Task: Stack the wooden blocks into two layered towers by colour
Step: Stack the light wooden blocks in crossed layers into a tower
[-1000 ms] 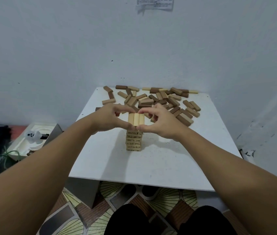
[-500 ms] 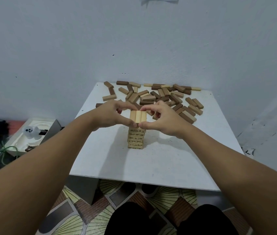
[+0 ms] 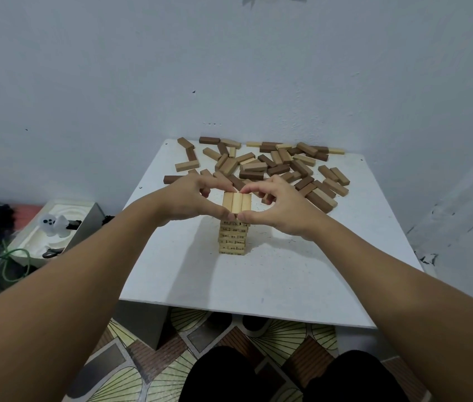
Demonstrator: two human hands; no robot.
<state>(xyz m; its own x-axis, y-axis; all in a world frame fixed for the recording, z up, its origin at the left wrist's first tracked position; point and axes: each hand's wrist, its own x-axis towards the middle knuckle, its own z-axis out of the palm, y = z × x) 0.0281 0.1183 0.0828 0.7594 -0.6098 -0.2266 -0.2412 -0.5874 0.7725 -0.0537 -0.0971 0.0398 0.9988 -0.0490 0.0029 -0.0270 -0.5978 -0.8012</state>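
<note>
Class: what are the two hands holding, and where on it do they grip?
Both hands, left hand and right hand, pinch the top layer of the light tower at its near and far ends.

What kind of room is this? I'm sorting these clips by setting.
Probably a home room, not a workshop: a small white table stands in the corner of a plain painted wall, patterned floor tiles lie beneath it, and a box of household clutter sits on the floor beside it.

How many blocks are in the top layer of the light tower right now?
3, side by side on top of the light tower: left block, middle block, right block. The left hand and right hand pinch the layer's ends.
</note>
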